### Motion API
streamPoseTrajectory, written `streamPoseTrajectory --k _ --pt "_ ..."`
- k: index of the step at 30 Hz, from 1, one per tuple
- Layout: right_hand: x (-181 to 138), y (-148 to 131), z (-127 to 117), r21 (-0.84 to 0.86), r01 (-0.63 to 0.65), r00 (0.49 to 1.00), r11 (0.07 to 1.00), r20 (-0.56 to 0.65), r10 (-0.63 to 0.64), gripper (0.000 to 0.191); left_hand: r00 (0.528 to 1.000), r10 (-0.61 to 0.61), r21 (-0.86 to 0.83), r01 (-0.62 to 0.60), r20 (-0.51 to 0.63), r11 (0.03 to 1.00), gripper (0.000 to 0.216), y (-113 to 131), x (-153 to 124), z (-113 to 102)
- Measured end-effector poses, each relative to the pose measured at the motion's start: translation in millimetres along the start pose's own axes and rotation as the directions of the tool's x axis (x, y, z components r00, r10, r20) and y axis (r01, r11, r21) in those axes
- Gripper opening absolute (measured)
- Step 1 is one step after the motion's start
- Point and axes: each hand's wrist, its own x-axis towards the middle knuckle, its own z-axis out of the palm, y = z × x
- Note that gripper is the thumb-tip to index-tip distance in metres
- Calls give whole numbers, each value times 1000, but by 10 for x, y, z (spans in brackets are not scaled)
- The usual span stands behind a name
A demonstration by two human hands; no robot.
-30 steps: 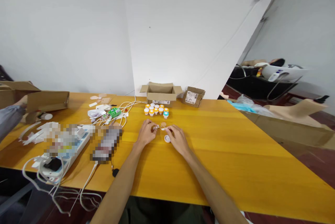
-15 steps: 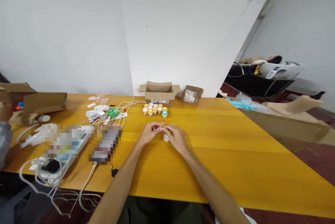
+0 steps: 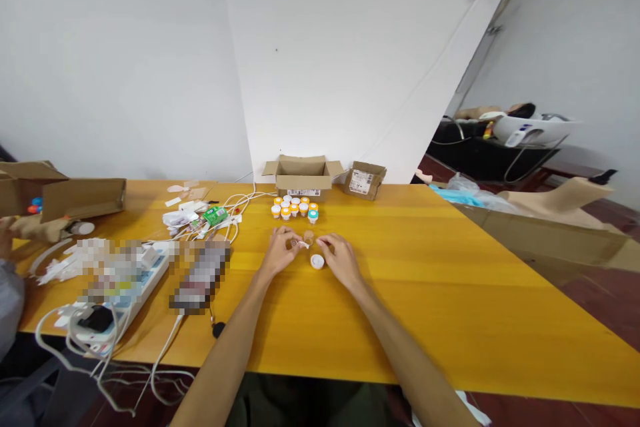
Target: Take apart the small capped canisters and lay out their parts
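Note:
My left hand point(image 3: 281, 250) is closed in a pinch on a small white strip-like piece point(image 3: 303, 244), whose exact kind I cannot make out. Just beyond it stands a small clear container point(image 3: 309, 237) without a lid. My right hand point(image 3: 340, 259) is closed, thumb and index finger drawn together beside that container; anything between them is too small to see. A round white lid point(image 3: 317, 261) lies on the table between my hands. Farther back are several small jars point(image 3: 295, 208) with white and orange lids, plus one turquoise-lidded jar point(image 3: 313, 216).
Behind the jars stand an open cardboard box point(image 3: 304, 182) and a smaller tilted box point(image 3: 366, 182). Cables, a power strip point(image 3: 150, 274), a blurred-out phone-like object point(image 3: 201, 277) and a green packet point(image 3: 215, 216) lie left. Another person's sleeve point(image 3: 10, 307) shows at the far left.
My hands have moved apart from where they met. The left now has the white piece by itself, and the lid and clear container are more exposed.

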Motion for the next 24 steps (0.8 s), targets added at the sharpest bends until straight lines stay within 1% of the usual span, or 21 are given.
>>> streamPoseTrajectory --k 2,5,11,13,15,18,20,22,24 --pt "6 5 -8 -14 -20 1000 1000 -4 20 22 1000 11 68 -11 -2 998 7 -2 -10 10" --pt "13 30 -19 -29 -44 999 999 -9 44 22 1000 5 108 -5 -4 994 11 -5 -14 19" --pt "40 199 -35 -92 -80 996 993 -33 77 20 1000 -3 93 5 -25 996 20 -26 -8 30" --pt "106 247 -54 -148 -73 997 986 -29 70 20 999 -16 80 20 -51 997 20 -29 -6 34" --pt "234 246 -75 -225 -35 999 974 -4 35 21 996 -33 71 39 -79 997 21 -26 -3 38" --pt "536 126 -61 -363 61 996 930 86 -32 25 991 -70 73 78 -116 994 20 -12 -1 46" --pt "773 -17 8 -436 149 979 887 193 -70 29 986 -93 82 104 -136 991 19 1 -4 49" --pt "999 -176 128 -473 252 945 844 308 -110 35 983 -104 93 119 -151 988 17 11 -12 50" --pt "1183 -318 280 -480 363 893 799 423 -152 39 982 -109 105 126 -157 986 16 19 -22 50"
